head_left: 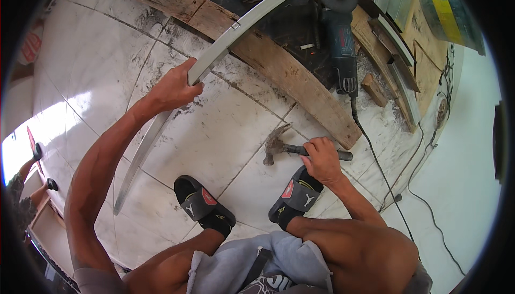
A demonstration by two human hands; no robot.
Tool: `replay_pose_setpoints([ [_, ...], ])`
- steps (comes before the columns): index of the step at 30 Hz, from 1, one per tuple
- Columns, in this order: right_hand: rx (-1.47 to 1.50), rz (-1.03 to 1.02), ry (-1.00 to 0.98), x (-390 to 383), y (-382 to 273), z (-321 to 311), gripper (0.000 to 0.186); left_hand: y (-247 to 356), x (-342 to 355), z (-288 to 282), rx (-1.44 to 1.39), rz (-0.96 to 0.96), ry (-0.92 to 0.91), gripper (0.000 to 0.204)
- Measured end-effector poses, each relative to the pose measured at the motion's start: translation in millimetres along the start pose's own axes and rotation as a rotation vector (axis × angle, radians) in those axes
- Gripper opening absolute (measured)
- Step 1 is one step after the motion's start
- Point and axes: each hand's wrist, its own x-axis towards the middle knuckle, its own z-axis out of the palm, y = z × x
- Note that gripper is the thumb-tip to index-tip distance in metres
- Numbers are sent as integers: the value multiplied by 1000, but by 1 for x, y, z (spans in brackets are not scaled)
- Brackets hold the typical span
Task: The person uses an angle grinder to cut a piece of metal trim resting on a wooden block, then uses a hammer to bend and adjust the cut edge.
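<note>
My left hand (175, 87) grips a long, curved silver metal strip (238, 26), which runs from the top of the view down toward the lower left. My right hand (321, 160) is closed round the dark handle of a claw hammer (275, 145) at the tiled floor (196, 133), between and above my sandaled feet. Beyond the hammer lies a curved, weathered wooden board (289, 87). An angle grinder (340, 47) lies at the upper middle right on a dark surface, its cord running down past my right hand.
Metal channel pieces (391, 42), a small wood block (374, 89) and a plywood sheet (429, 68) lie at the right, near a container with yellow tape (444, 17). Loose cables (434, 208) trail along the right. Another person's legs (29, 176) show at the far left edge.
</note>
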Motion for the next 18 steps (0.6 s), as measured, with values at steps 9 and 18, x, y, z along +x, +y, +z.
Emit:
replay_pose_setpoints([
  [9,-378,25,614,116,59,-86,52,7,-13,8,88,-24,105,44],
  [18,-466,325,439,155,88,-62,81,6,-23,26,166,91,289,36],
])
